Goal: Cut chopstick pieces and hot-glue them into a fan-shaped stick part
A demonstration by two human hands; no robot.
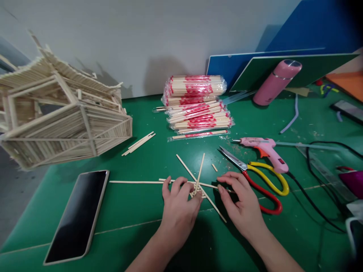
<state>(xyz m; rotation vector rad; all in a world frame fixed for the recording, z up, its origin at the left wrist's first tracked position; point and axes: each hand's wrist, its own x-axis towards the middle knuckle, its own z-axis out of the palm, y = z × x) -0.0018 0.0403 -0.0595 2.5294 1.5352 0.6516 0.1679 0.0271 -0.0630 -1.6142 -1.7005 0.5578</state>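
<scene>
Thin wooden sticks (186, 166) cross one another on the green table, with a small cluster of short pieces (199, 193) at the crossing. My left hand (180, 206) lies over the crossing from the left, its bent fingers and thumb closed on the sticks there. My right hand (241, 202) pinches the right end of a nearly level stick (210, 185) between thumb and fingers. One long stick (133, 182) reaches out leftward from under my left fingers. A short cut piece (214, 167) lies apart, just beyond my right hand.
Scissors (241, 165) and a pink glue gun (262, 144) with a cord lie to the right. Plastic-wrapped stick bundles (198, 107) and a pink bottle (278, 81) are behind. A phone (78, 215), loose sticks (139, 143) and a stick-built model (65, 121) occupy the left.
</scene>
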